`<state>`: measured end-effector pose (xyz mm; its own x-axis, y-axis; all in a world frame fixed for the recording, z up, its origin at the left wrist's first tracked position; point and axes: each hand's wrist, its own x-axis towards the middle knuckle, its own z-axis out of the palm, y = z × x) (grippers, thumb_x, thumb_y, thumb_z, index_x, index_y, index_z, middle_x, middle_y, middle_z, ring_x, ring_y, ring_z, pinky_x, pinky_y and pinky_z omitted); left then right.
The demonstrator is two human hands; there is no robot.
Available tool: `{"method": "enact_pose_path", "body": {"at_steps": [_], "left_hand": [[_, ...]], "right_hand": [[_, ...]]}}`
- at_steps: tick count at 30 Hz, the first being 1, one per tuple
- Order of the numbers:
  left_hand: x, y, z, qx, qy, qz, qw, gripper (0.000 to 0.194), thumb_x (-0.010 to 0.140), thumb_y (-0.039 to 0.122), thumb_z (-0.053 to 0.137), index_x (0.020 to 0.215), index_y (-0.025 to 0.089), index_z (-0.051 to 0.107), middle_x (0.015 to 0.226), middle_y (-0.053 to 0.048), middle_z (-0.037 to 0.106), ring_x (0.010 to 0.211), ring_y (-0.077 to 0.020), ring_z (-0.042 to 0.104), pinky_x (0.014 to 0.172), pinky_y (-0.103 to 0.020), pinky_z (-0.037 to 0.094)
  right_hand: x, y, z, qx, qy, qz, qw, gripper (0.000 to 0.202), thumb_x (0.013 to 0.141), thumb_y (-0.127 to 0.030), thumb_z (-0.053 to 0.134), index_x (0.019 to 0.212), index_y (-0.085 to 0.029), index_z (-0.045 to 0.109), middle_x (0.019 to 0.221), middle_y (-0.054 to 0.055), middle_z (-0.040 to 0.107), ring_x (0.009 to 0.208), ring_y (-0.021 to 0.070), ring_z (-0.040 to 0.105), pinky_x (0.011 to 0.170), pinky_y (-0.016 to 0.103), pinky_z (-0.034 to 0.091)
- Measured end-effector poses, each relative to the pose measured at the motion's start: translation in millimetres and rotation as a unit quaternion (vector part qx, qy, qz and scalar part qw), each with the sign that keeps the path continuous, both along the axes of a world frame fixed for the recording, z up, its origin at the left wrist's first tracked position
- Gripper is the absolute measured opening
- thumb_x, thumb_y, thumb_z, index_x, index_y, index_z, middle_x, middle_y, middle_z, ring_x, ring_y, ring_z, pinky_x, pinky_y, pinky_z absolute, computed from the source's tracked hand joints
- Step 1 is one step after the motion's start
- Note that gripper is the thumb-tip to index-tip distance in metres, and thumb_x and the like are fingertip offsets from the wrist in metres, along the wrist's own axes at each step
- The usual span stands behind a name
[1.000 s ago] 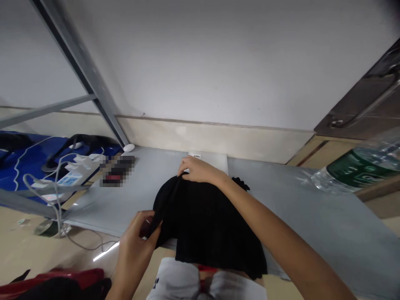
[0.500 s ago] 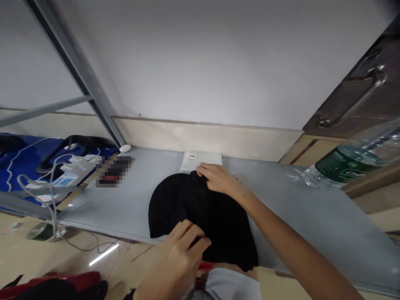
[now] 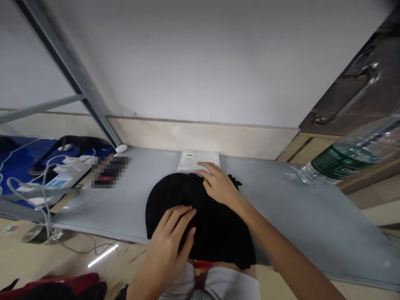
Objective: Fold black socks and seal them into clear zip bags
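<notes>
A black cloth hat (image 3: pixel 218 233), with a rounded brim-like part on the left and a wide fabric flap on the right, lies across the front of the grey table (image 3: pixel 281 208) and reaches over its near edge. My left hand (image 3: pixel 173 237) rests on the rounded part, fingers stretched out and thumb apart. Over the far side of the hat is my right hand (image 3: pixel 218 185), its fingers spread and the index pointing away from the cloth. A small ruffled edge of black fabric shows beyond the right wrist. Neither hand grips the cloth.
Behind the hat sits a flat white packet (image 3: pixel 200 159) with a label. A large plastic bottle with a green label (image 3: pixel 343 162) stands at the right. On the left are a white power strip (image 3: pixel 59 179) with cables, a small white oval object (image 3: pixel 121 148) and a metal frame post (image 3: pixel 93 112).
Both hands have loosened from their pinch on the black cloth and straightened their fingers. My left hand has shifted slightly up and left. The hat now lies flatter.
</notes>
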<state>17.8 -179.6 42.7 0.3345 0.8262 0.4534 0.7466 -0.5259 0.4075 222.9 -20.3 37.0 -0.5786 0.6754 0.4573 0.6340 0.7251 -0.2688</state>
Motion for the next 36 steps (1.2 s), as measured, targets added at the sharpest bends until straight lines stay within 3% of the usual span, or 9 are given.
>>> {"method": "enact_pose_path", "body": {"at_steps": [4, 7, 10, 15, 19, 23, 26, 29, 36], "left_hand": [[-4.9, 9.7, -26.6, 0.024, 0.129, -0.002, 0.991, 0.07, 0.108, 0.043, 0.058, 0.168, 0.016, 0.034, 0.171, -0.018, 0.044, 0.161, -0.0378, 0.036, 0.121, -0.056, 0.05], [-2.8, 6.5, -48.7, 0.022, 0.179, -0.02, 0.983, 0.073, 0.107, 0.046, 0.06, 0.169, 0.015, 0.035, 0.176, -0.021, 0.033, 0.164, -0.0406, 0.029, 0.124, -0.06, 0.046], [-2.0, 2.6, -57.0, 0.009, 0.181, -0.027, 0.983, 0.076, 0.105, 0.046, 0.063, 0.169, 0.015, 0.035, 0.177, -0.023, 0.027, 0.164, -0.043, 0.025, 0.123, -0.066, 0.043], [-18.9, 3.1, -45.6, -0.028, 0.141, -0.085, 0.986, 0.091, 0.091, 0.052, 0.082, 0.165, 0.018, 0.041, 0.172, -0.022, 0.039, 0.164, -0.0439, 0.027, 0.12, -0.071, 0.045], [-41.4, -0.4, -33.9, -0.042, 0.115, -0.115, 0.986, 0.084, 0.083, 0.026, 0.09, 0.158, 0.023, 0.052, 0.169, -0.017, 0.048, 0.162, -0.0419, 0.032, 0.12, -0.068, 0.048], [-56.0, -4.7, -27.1, -0.049, 0.119, -0.141, 0.982, 0.066, 0.087, 0.008, 0.078, 0.149, 0.028, 0.063, 0.158, -0.009, 0.061, 0.16, -0.037, 0.04, 0.12, -0.063, 0.051], [-59.6, -3.8, -24.3, -0.036, 0.115, -0.155, 0.981, 0.05, 0.096, 0.013, 0.073, 0.144, 0.029, 0.068, 0.147, -0.006, 0.07, 0.155, -0.0331, 0.049, 0.121, -0.061, 0.051], [-60.3, -0.9, -23.9, -0.019, 0.108, -0.158, 0.981, 0.042, 0.102, 0.02, 0.069, 0.143, 0.029, 0.069, 0.142, -0.005, 0.074, 0.15, -0.0314, 0.055, 0.119, -0.058, 0.054], [-58.5, 4.7, -30.3, -0.017, 0.075, -0.096, 0.992, 0.031, 0.109, 0.023, 0.057, 0.136, 0.026, 0.072, 0.133, -0.005, 0.079, 0.137, -0.0273, 0.068, 0.114, -0.048, 0.06]], "right_hand": [[-19.3, -20.2, -14.1, -0.031, -0.042, 0.062, 0.997, 0.053, 0.112, -0.027, 0.041, 0.163, -0.013, 0.047, 0.173, 0.015, 0.042, 0.164, 0.0284, 0.033, 0.134, 0.053, 0.033], [-25.1, -21.9, -32.9, -0.063, -0.093, 0.078, 0.991, 0.059, 0.114, -0.036, 0.039, 0.168, -0.013, 0.038, 0.175, 0.016, 0.037, 0.165, 0.0309, 0.028, 0.134, 0.057, 0.03], [-24.3, -17.9, -45.9, -0.08, -0.1, 0.079, 0.989, 0.06, 0.115, -0.037, 0.039, 0.17, -0.014, 0.034, 0.176, 0.016, 0.032, 0.166, 0.0312, 0.025, 0.134, 0.059, 0.028], [-19.6, -15.5, -39.5, -0.108, -0.08, 0.083, 0.987, 0.059, 0.114, -0.034, 0.041, 0.17, -0.015, 0.034, 0.176, 0.015, 0.032, 0.166, 0.0295, 0.024, 0.136, 0.059, 0.025], [-2.1, -35.9, -14.5, -0.132, -0.01, 0.083, 0.988, 0.055, 0.113, -0.032, 0.047, 0.166, -0.023, 0.042, 0.176, 0.012, 0.035, 0.166, 0.0276, 0.025, 0.135, 0.06, 0.024], [34.1, -84.2, 2.8, -0.19, 0.05, 0.073, 0.978, 0.039, 0.103, -0.031, 0.068, 0.142, -0.029, 0.069, 0.166, 0.008, 0.053, 0.16, 0.029, 0.041, 0.132, 0.057, 0.035], [64.4, -122.3, -1.2, -0.223, 0.03, 0.059, 0.973, 0.041, 0.088, -0.035, 0.085, 0.128, -0.031, 0.077, 0.158, 0.008, 0.061, 0.156, 0.0349, 0.046, 0.123, 0.057, 0.049], [88.7, -148.7, -15.0, -0.208, 0.018, 0.035, 0.977, 0.052, 0.084, -0.042, 0.089, 0.134, -0.034, 0.076, 0.156, 0.011, 0.063, 0.154, 0.0393, 0.048, 0.122, 0.064, 0.048], [110.4, -164.0, -36.4, -0.21, 0.056, -0.003, 0.976, 0.05, 0.097, -0.017, 0.064, 0.139, -0.043, 0.073, 0.144, 0.003, 0.073, 0.147, 0.0313, 0.058, 0.121, 0.06, 0.052]]}}
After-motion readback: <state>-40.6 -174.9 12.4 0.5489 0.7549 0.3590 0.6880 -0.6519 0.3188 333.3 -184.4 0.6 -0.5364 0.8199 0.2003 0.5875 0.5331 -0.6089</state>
